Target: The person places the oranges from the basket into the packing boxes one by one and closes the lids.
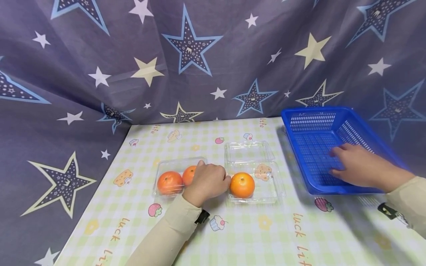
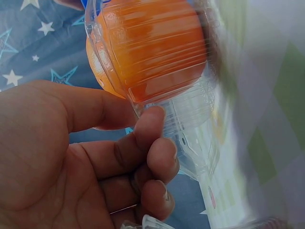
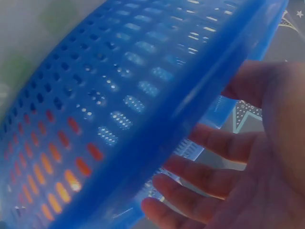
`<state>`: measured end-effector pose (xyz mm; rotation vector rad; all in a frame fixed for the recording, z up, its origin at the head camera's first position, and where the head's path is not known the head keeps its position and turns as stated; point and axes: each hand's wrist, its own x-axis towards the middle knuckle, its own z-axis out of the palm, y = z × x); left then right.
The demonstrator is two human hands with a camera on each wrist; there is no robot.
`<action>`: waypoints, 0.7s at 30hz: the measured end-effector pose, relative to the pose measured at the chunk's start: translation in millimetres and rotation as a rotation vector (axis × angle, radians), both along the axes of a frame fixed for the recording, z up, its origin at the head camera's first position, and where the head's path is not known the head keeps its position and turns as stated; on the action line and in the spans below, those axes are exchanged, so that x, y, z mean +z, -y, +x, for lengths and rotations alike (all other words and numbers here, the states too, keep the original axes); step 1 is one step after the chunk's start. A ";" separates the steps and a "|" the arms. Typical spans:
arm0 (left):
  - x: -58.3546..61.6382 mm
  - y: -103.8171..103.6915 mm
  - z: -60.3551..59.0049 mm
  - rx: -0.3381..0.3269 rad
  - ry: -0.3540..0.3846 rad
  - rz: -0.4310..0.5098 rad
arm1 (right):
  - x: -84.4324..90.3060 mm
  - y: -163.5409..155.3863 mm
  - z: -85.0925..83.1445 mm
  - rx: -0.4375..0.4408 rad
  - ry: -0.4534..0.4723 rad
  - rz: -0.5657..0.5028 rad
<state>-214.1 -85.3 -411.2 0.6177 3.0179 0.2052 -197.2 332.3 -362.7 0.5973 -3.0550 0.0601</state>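
An orange (image 1: pixel 242 185) sits in the left part of a clear plastic clamshell box (image 1: pixel 266 190), whose lid (image 1: pixel 249 151) lies folded back. My left hand (image 1: pixel 208 181) is at that box's left side. In the left wrist view, its thumb and index finger pinch the box rim (image 2: pixel 136 107) just below the orange, while the other fingers curl loosely. My right hand (image 1: pixel 361 166) reaches over the blue plastic basket (image 1: pixel 301 162), fingers apart and bent, holding nothing. The right wrist view shows those fingers (image 3: pixel 205 174) beside the basket's rim (image 3: pixel 190 102).
Left of my left hand, a second clear box (image 1: pixel 179 162) holds two oranges (image 1: pixel 169 182), one partly hidden by the hand. A checked cloth (image 1: pixel 133 207) covers the table. Behind hangs a dark star-patterned curtain (image 1: pixel 213 85), close to the basket's back.
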 end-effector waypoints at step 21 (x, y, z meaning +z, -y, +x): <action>-0.7 1.7 -0.3 -0.004 -0.009 0.008 | -11.9 -36.4 2.3 -0.076 0.140 -0.013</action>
